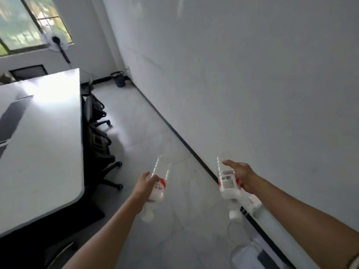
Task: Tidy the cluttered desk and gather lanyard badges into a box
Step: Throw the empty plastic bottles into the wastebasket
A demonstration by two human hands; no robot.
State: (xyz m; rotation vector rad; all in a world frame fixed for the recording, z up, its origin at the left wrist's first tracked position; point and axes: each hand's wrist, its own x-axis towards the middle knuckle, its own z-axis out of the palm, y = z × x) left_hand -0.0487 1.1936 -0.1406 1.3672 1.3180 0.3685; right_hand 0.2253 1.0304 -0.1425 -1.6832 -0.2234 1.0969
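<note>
Both hands clamped on bottles: left hand [144,188] on left bottle [159,183], right hand [241,176] on right bottle [227,181].
Caps pointed near; best carried level, well right of the desk [40,144].

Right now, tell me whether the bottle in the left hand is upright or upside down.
Upside down, tilted. The left hand holds the bottle with its white cap pointing down toward the person and its clear base angled up and away.

Both bottles are clear, glossy plastic: the left bottle [158,183] wears a white-and-red paper-like label, and so does the right bottle [227,181]. The white desk [42,144] is smooth and shiny with glare. The floor tiles [147,136] look polished, the wall [242,74] matt.
</note>
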